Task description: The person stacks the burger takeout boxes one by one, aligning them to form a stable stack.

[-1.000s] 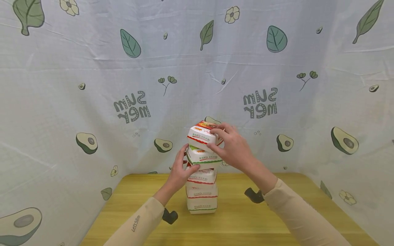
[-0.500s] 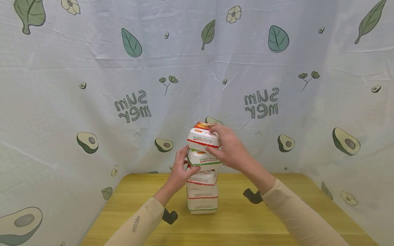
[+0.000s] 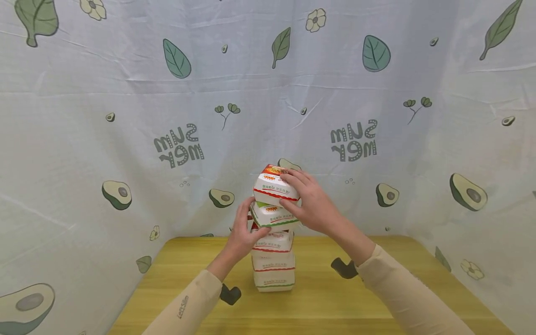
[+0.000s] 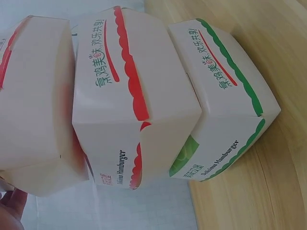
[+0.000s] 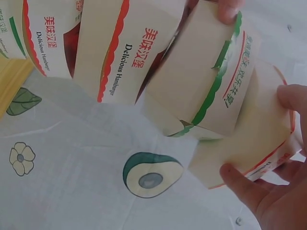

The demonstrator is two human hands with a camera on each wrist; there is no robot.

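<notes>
A leaning stack of white cardboard hamburger boxes rises from the table. The top hamburger box (image 3: 274,188) has a red wavy edge and a burger picture. My right hand (image 3: 315,202) grips it, thumb at the lower front and fingers over the top and right side. Beneath it, a green-edged hamburger box (image 3: 276,217) sits turned and jutting right; my left hand (image 3: 244,235) holds its left corner, thumb in front. Lower down are two red-edged boxes (image 4: 136,81) and a green-edged bottom box (image 4: 230,96). The right wrist view shows the right hand (image 5: 276,203) spread around the top box's side.
The stack stands on a yellow wood-grain table (image 3: 335,307). Behind and at both sides hangs a pale curtain (image 3: 268,130) printed with leaves and avocados. A black piece (image 3: 230,294) shows by the left wrist, another black piece (image 3: 344,267) by the right.
The top box has turned slightly and settled a little lower on the green-edged box. My right fingers have shifted to lie flatter over its top. The left hand has barely moved.
</notes>
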